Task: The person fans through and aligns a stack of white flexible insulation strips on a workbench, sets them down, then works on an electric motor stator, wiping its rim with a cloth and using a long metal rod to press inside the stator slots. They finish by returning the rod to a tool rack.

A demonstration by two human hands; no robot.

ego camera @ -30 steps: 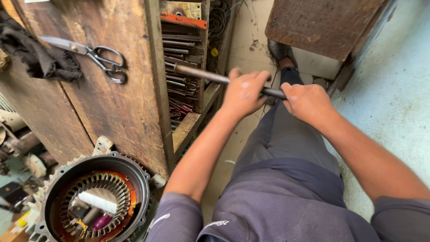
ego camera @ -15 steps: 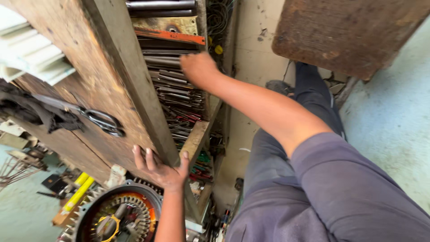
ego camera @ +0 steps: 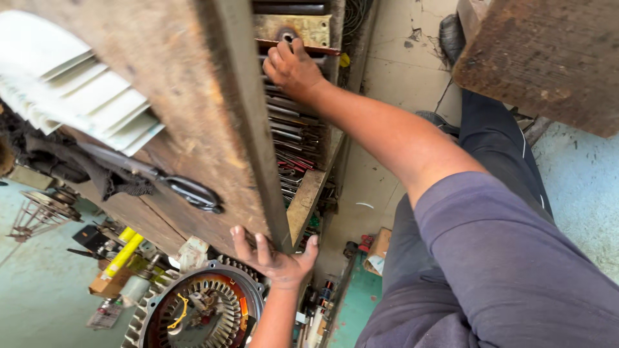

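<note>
The right hand point(ego camera: 291, 67), fingers curled narrow, is reaching among the metal rods point(ego camera: 293, 129) upper centre while the left hand point(ego camera: 277, 261), fingers spread wide, is bracing the table point(ego camera: 213, 129) edge; a steady brace seems wise.

The right hand point(ego camera: 291, 66) hides its fingertips among the stacked metal rods point(ego camera: 291, 129); the left hand point(ego camera: 277, 259) covers the worktop point(ego camera: 193, 96) corner; the motor stator point(ego camera: 196, 309) is cut off by the bottom edge.
</note>
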